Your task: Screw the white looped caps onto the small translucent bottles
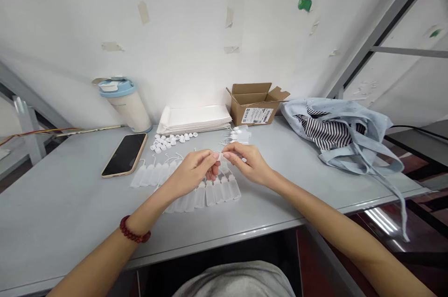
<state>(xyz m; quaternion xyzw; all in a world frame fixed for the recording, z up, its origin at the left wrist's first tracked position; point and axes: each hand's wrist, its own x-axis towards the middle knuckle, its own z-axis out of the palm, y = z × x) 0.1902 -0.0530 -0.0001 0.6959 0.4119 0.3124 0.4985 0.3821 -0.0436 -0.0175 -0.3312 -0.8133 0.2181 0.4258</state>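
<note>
My left hand [198, 168] and my right hand [250, 162] meet above the table, fingertips nearly touching. Both pinch a small white plastic piece [220, 156] between them; fingers cover most of it, so its exact shape is hidden. Below and beside my hands lie rows of small translucent squeeze bottles [219, 192], many with thin curved tips, and a second group of bottles [152, 174] lies partly behind my left hand. A pile of small white caps [168, 142] sits just beyond. More bottles with tips [240, 136] lie past my right hand.
A phone [125, 154] lies at left, with a blue-lidded tumbler [128, 105] behind it. Stacked white trays [196, 117] and an open cardboard box [254, 108] stand against the wall. A light blue cloth bag [367, 115] rests at right, its strap hanging over the table edge.
</note>
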